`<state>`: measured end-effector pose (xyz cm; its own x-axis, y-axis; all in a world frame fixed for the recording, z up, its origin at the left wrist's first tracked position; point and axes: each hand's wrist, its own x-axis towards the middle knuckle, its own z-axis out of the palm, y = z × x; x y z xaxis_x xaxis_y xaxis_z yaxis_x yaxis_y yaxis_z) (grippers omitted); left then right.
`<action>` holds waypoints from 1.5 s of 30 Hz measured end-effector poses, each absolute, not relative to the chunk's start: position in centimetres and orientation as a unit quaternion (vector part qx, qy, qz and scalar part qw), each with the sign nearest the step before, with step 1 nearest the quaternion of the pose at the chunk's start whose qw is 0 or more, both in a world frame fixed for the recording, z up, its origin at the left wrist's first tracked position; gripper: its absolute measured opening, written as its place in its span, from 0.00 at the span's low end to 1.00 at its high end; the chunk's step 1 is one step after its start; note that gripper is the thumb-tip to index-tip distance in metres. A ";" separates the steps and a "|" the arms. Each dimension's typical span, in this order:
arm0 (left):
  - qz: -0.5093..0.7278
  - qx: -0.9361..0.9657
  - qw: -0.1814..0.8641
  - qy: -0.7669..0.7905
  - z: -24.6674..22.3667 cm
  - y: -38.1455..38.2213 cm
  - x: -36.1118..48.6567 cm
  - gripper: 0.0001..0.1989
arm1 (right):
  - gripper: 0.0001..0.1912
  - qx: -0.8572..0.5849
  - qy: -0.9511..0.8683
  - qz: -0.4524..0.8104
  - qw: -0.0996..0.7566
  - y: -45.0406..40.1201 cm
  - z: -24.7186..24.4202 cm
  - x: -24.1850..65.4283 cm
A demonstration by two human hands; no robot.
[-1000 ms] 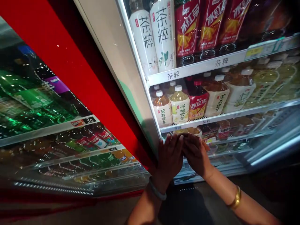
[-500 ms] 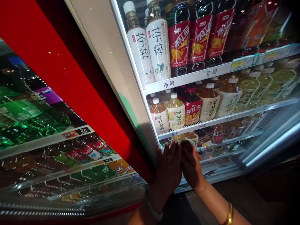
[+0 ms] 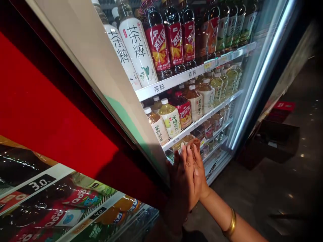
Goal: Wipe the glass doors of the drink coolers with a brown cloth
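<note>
My left hand, mostly in shadow, is held up beside the pale frame of a drinks cooler, its fingers stretched upward. Pressed against it is my right hand, with a gold bracelet on the wrist. A crumpled brown cloth shows at the right hand's fingertips, in front of the lower shelves; the hand has hold of it. The overlap of the hands hides part of the palms and of the cloth.
Bottled teas stand in rows on the cooler's shelves. At left, a red cooler panel rises above shelves of drinks with price tags. An open box sits on the dark floor at right.
The view has shifted and turned, bringing the floor and box at right into sight. The brown cloth is lit now and shows more clearly. Both hands remain together near the cooler frame.
</note>
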<state>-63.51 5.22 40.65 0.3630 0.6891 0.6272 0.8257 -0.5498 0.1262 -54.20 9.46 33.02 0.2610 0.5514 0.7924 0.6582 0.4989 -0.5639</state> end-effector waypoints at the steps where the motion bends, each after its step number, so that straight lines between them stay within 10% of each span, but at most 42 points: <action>1: -0.319 -0.823 0.093 -0.461 40.9 5.3 -63.4 0.40 | 0.33 -0.507 -0.594 -0.045 0.623 9.6 33.7 -54.1; 45: -0.432 -0.803 0.170 -0.373 37.2 8.3 -62.2 0.38 | 0.40 -0.519 -0.542 -0.097 0.654 11.2 32.2 -53.2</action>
<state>-62.24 8.33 37.22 0.3474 0.4525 0.8213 0.7464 -0.6636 0.0499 -53.19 11.17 32.19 0.3932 0.4360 0.8095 0.6889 0.4434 -0.5734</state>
